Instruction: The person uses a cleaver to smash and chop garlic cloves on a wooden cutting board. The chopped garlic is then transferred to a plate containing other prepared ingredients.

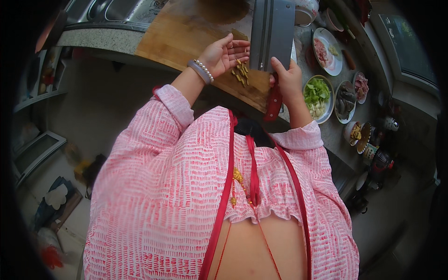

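Note:
My right hand [288, 78] grips the red handle [274, 99] of a broad kitchen cleaver. The cleaver's grey blade [276, 35] points away from me over the right side of the wooden cutting board [175, 38]. A small pale bit sticks to the blade near the handle. My left hand [229, 54] is palm up with its fingers apart, its fingertips close to the blade's left edge. Whether they touch the blade I cannot tell. Just below those fingers, several short yellow-green cut pieces [240, 73] lie scattered on the board.
A steel sink [122, 10] lies beyond the board at the left. Along the right counter stand a plate with raw meat and minced bits [337, 64], a plate of chopped green vegetable and garlic [329, 108], a dish of dark pieces [344, 101], a meat dish [360, 87] and bottles [381, 161].

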`<state>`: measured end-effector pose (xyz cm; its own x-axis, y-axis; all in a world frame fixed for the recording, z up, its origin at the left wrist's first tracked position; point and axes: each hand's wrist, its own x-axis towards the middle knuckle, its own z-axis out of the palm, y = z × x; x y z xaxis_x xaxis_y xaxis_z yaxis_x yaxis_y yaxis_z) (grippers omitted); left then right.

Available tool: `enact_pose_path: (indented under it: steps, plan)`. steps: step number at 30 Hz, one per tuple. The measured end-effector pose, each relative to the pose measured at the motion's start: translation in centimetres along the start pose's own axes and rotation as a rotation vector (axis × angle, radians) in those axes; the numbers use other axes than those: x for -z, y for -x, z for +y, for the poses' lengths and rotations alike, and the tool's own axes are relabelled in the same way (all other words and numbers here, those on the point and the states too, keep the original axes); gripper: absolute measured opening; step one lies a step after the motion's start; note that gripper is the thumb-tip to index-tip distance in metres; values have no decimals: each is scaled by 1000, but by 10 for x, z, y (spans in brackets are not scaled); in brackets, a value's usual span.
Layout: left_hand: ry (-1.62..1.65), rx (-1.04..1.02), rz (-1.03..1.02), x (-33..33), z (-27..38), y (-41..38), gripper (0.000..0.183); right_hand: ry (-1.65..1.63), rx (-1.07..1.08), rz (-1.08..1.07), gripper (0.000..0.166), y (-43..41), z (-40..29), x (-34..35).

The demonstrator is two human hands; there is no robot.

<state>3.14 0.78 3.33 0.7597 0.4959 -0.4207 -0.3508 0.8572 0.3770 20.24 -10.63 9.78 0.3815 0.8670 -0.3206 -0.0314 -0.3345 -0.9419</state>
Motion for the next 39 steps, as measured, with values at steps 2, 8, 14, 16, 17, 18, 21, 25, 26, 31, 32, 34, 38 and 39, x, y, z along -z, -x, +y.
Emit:
enact_pose_path:
  steps: [2, 8, 14, 16, 17, 18, 21, 25, 26, 31, 32, 34, 38, 39]
  plan:
    - [-194, -112, 37, -1, -4, -2, 37, 60, -15, 16, 19, 6, 4, 16]
    - [-1144, -568, 169, 3, -42, -4, 25, 192, -180, -61, 18, 59, 38, 49]
    - [-1743, -968, 382, 9, -65, 4, 34, 159, -292, -61, 19, 81, 66, 49]
    - [-1845, -959, 488, 11, -72, 4, 36, 191, -273, -76, 20, 80, 64, 45]
    - [-1872, -937, 507, 11, -75, 4, 37, 207, -263, -85, 21, 80, 61, 42]
    - [-1896, -915, 520, 8, -77, 5, 38, 186, -273, -93, 22, 80, 60, 40]
    - [-1696, -847, 482, -1, -80, 11, 32, 125, -291, -117, 23, 79, 62, 34]
    - [-1495, -969, 331, 4, -79, 15, 26, 88, -290, -134, 23, 79, 67, 29]
    - [-1492, -1006, 361, 5, -78, 15, 26, 88, -290, -136, 23, 79, 67, 28]
    - [-1175, -929, 436, 2, -73, 12, 21, 33, -293, -119, 24, 79, 66, 22]
    - [-946, -854, 452, -1, -72, 10, 20, 18, -291, -115, 25, 79, 67, 21]
    - [-494, -686, 480, -6, -70, 6, 18, -7, -292, -117, 25, 79, 71, 21]
    - [-620, -760, 440, -8, -56, 2, 26, 10, -296, -112, 25, 79, 72, 22]
    - [-843, -791, 457, -3, -53, 2, 27, 13, -297, -106, 24, 80, 71, 21]
